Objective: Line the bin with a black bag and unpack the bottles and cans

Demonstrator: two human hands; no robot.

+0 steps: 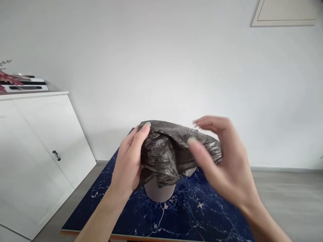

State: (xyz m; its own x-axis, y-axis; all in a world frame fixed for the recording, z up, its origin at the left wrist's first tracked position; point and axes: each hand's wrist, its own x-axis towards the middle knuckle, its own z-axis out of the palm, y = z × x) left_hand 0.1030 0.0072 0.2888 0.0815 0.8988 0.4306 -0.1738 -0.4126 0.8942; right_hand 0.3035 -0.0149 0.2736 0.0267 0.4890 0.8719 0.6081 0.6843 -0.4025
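Observation:
A dark grey, crinkled plastic bag [161, 158] is spread above the table, its folds hanging over a light grey round container [160, 191] whose lower part shows beneath. My left hand [130, 158] grips the bag's left side, the thumb pressed on its upper edge. On the right, my right hand [224, 161] is curved with thumb and fingers apart, close to the bag's right end. The right hand is slightly blurred, and whether it touches the plastic I cannot tell. The bag hides the container's top.
A dark blue marble-patterned table [199, 215] lies below my hands. To the left is a white cabinet [47, 141] with a black handle, bearing a white-and-black object [27, 85] and red leaves [11, 79]. A pale wall [161, 60] rises behind the table.

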